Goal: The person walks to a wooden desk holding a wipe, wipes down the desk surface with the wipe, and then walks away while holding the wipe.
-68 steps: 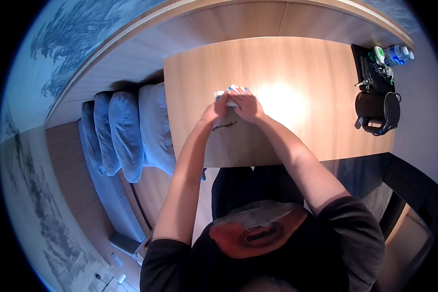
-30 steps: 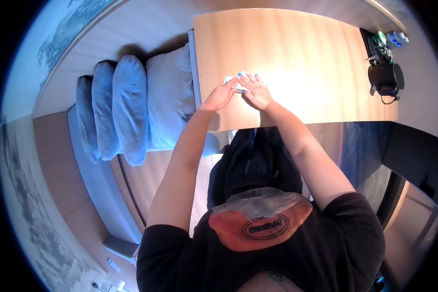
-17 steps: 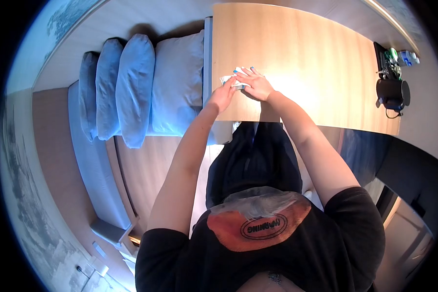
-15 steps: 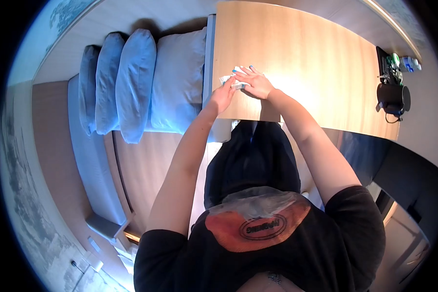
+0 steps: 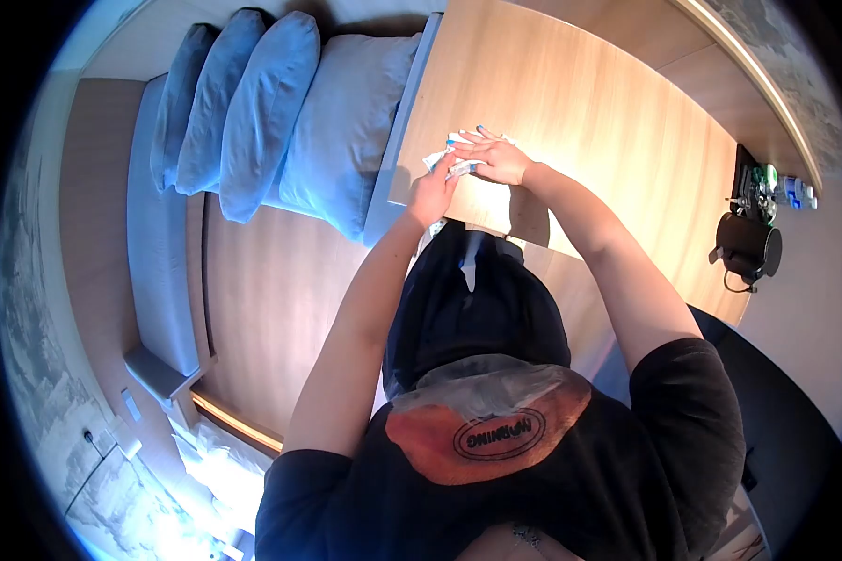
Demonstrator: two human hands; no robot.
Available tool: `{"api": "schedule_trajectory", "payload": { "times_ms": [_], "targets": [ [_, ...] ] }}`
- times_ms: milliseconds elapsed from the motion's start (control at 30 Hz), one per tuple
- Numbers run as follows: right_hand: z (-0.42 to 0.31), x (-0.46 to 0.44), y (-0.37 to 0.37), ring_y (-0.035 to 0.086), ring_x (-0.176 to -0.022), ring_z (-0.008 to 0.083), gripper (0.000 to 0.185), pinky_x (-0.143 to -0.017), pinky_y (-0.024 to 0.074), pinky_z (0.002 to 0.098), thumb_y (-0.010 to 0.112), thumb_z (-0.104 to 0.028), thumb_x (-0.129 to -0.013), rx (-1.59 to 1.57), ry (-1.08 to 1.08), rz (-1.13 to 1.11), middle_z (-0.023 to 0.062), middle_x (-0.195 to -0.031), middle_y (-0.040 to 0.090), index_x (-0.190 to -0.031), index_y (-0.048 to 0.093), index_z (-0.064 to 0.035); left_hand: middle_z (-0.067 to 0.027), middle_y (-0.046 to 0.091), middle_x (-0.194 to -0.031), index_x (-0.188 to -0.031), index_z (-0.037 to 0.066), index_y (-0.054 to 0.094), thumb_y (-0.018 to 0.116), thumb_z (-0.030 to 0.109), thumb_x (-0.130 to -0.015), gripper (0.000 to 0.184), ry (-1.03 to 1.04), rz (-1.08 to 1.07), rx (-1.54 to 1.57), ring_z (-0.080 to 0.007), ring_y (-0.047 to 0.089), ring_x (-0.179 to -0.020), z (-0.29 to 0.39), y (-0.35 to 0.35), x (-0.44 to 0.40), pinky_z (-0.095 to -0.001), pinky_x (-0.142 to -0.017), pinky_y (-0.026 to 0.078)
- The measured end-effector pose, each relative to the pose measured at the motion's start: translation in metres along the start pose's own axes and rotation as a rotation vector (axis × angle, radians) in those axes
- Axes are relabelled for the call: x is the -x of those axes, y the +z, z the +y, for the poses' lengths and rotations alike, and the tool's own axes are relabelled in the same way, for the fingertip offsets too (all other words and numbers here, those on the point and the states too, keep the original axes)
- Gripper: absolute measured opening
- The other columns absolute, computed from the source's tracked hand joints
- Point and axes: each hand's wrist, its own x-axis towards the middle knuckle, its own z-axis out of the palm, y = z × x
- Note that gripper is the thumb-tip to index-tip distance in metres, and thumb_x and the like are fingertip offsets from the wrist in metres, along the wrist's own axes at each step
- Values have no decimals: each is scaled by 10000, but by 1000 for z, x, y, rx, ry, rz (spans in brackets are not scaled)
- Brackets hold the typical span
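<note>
A crumpled white wipe [image 5: 437,161] lies on the light wooden table [image 5: 571,93], near its left front corner. My right hand [image 5: 502,162] rests flat over the wipe with its fingers stretched out and spread; blue nails show at the tips. From the near left side, my left hand [image 5: 430,196] meets the wipe, its fingers closed on the wipe's near edge. The two hands almost touch at the fingertips. Part of the wipe is hidden beneath the right hand.
Grey-blue cushions [image 5: 267,112] stand in a row on the seat left of the table. At the table's right end are a black kettle-like vessel [image 5: 748,245] with a cord, a dark tray [image 5: 742,173] with small items, and a plastic bottle [image 5: 797,193].
The view has tilted and shifted, so the table and cushions sit at a different angle. Both hands stay on the wipe, which has bunched slightly under them.
</note>
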Motion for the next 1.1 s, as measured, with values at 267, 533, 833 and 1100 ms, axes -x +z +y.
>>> {"api": "schedule_trajectory", "payload": {
  "times_ms": [267,533,833,1100],
  "targets": [
    [2,19,1,274,-1325,225,469,-1121,137,435,461,-214,-834,-9,-6,5,26,-1378,397,-1300,457,-160,-173,529,-1210,-1303,85,367,492,173,-892,439,10,16,80,-347,535,-1066,6,19,6,-397,-872,452],
    [5,61,2,268,-1328,215,472,-1120,136,439,449,-222,-833,-11,20,35,11,-1387,384,-1302,455,-169,-189,528,-1205,-1286,52,387,498,168,-888,429,23,1,96,-340,524,-1088,28,50,13,-390,-885,440],
    [5,86,-9,282,-1313,262,467,-1106,158,421,450,-263,-818,-206,203,-45,53,-1373,400,-1275,489,-177,-198,572,-1128,-1278,70,402,551,189,-855,465,32,-10,95,-348,567,-1018,60,55,16,-389,-846,461],
    [11,70,-56,571,-794,142,373,-711,464,284,481,-224,-876,-881,610,82,76,-953,616,-1148,555,20,-155,647,-957,-1042,49,592,538,140,-858,212,-4,139,186,-275,616,-934,91,2,-33,-335,-812,475]
  ]
}}
